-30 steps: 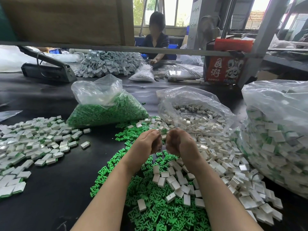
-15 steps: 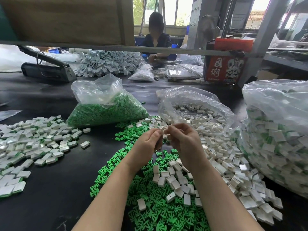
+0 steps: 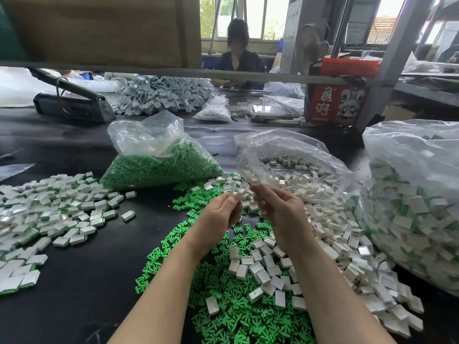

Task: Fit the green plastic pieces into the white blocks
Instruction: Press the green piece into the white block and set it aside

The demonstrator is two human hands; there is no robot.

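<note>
- The left hand (image 3: 218,214) pinched a small white block (image 3: 239,194) between thumb and curled fingertips, held up above the table; whether a green piece sat in it could not be made out.
- The right hand (image 3: 280,209) was raised just beside it, its fingers curled inward toward the block; whether they gripped anything could not be told.
- Beneath both wrists lay a loose heap of green plastic pieces (image 3: 223,294) on the black table (image 3: 74,294), with empty white blocks (image 3: 263,271) scattered over it and spreading to the right.
- Behind the hands stood an open clear bag of white blocks (image 3: 293,167); left of that, a clear bag of green pieces (image 3: 159,167).
- At the left lay a spread of finished blocks (image 3: 49,209), white with green edges showing.
- At the right edge stood a large clear sack of finished blocks (image 3: 417,209).
- Across the table sat another person (image 3: 238,60), beside a red printed box (image 3: 335,103).
</note>
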